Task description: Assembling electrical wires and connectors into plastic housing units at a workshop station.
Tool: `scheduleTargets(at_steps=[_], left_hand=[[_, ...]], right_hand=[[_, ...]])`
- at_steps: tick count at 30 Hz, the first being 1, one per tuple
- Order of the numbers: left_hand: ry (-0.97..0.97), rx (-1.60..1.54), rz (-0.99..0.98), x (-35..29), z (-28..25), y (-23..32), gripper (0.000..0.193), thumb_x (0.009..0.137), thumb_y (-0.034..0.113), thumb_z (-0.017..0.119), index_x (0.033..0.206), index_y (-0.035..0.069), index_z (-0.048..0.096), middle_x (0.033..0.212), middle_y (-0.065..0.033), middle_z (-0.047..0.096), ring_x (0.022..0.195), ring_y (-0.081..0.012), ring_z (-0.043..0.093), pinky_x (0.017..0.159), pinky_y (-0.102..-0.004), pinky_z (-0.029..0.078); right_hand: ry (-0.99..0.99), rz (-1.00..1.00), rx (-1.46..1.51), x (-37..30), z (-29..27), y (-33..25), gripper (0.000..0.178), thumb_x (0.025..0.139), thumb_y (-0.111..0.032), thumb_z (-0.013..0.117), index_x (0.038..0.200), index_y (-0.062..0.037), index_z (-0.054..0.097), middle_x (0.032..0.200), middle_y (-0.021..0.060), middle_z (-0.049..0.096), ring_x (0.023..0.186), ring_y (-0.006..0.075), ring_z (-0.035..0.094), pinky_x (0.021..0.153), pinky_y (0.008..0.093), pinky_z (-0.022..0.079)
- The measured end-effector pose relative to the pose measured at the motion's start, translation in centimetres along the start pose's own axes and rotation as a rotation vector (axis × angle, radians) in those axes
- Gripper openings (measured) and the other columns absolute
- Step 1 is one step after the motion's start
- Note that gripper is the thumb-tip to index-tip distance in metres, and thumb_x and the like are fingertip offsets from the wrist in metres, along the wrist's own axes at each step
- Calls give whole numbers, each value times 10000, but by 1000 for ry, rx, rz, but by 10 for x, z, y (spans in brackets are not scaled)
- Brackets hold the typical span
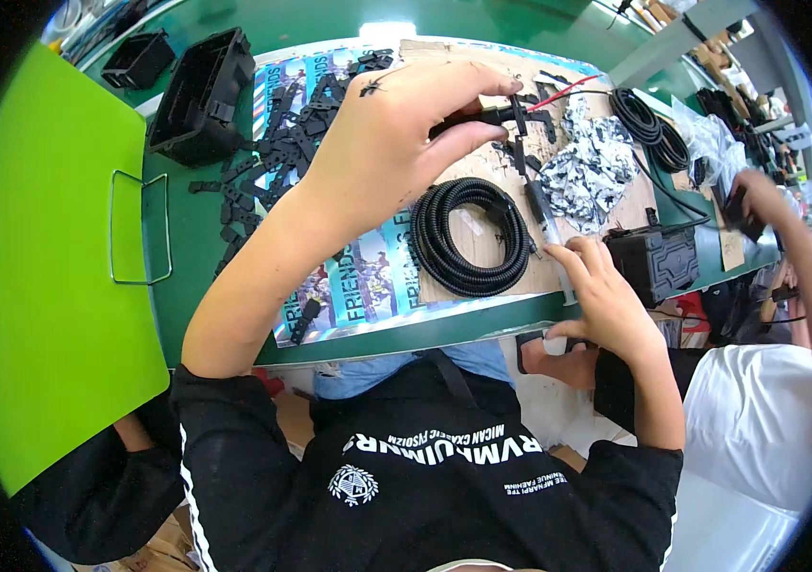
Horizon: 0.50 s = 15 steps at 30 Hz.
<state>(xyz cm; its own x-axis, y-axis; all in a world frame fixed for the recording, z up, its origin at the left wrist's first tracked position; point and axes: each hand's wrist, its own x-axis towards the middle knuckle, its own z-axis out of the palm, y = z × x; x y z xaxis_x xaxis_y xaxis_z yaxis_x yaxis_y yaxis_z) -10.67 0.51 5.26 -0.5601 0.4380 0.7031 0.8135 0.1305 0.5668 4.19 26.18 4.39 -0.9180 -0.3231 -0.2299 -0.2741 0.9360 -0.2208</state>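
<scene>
My left hand (382, 124) reaches over the table with thumb and fingers closed on a small black plastic part (522, 112). Below that part stretches a syringe (541, 205), dark toward its tip and clear toward the near end. Its tip is close to the part; whether they touch I cannot tell. My right hand (616, 300) is closed around the near end of the syringe, thumb low and fingers along its side. A coil of black corrugated tubing (430, 257) lies on cardboard between my hands. Crumpled silvery sheet (585, 176) lies right of the syringe.
Many loose black plastic pieces (287, 143) lie left, by black bins (198, 100). A black box (654, 262) with cable stands right, near coiled black cable (649, 124). A green panel (63, 267) borders the left; a co-worker's hand (759, 200) is at right.
</scene>
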Motion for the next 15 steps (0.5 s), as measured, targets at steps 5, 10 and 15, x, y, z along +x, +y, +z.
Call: scheduleTargets(at_steps=[5,10,15], left_hand=[[7,32,13,1,-2,1,308,798,12,692,1102,37,650,837,-72,647,741,-114,625,684,-245,528],[-3,18,-105,3,-3,2,299,812,22,688,1107,45,644,834,-42,633,731,-89,615,655,-219,526],[18,-26,-62,4,-3,-2,306,809,16,689,1111,35,643,838,-43,626,725,-82,609,648,-218,529]], right_hand=[[-36,-23,-86,6,8,7,894,509,-229,856,1277,-67,429,1068,144,473,1015,343,522,850,399,458],[-75,29,-160,-4,18,6,751,581,-256,829,1212,-69,465,935,136,488,870,336,586,726,401,485],[-32,29,-138,-14,-7,-8,409,761,-242,669,1111,-91,522,892,142,497,780,330,578,661,418,484]])
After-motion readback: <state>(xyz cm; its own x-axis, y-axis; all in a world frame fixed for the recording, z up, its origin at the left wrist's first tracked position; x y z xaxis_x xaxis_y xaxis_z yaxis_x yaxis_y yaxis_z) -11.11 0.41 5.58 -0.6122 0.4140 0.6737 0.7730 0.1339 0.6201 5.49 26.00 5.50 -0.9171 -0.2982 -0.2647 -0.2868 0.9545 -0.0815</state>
